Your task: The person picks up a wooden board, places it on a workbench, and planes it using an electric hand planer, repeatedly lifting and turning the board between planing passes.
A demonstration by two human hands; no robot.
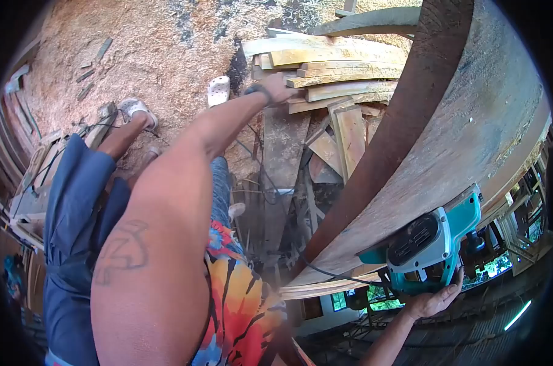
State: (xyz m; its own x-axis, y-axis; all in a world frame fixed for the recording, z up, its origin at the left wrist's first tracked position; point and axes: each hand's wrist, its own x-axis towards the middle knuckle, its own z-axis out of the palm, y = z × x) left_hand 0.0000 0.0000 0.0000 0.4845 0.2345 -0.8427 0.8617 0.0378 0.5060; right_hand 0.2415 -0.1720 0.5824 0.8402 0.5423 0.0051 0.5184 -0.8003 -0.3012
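Note:
My left arm, with a tattoo and a dark wristband, stretches up the view. My left hand [279, 89] is over the ends of stacked curved planks [343, 72]; its fingers are too blurred to make out their grip, and contact with the wood is unclear. At the lower right my right hand [434, 301] is wrapped round the handle side of a teal electric planer [418, 241]. The planer lies against the broad face of a large curved wooden piece [438, 146]. A dark cable runs from the tool to the left.
A person in dark blue clothing [75, 207] is at the left, with a pale clog [137, 112] on one foot. Shavings [166, 67] cover the ground. Loose offcuts [351, 135] lean below the stack. A wooden bench [37, 177] stands far left.

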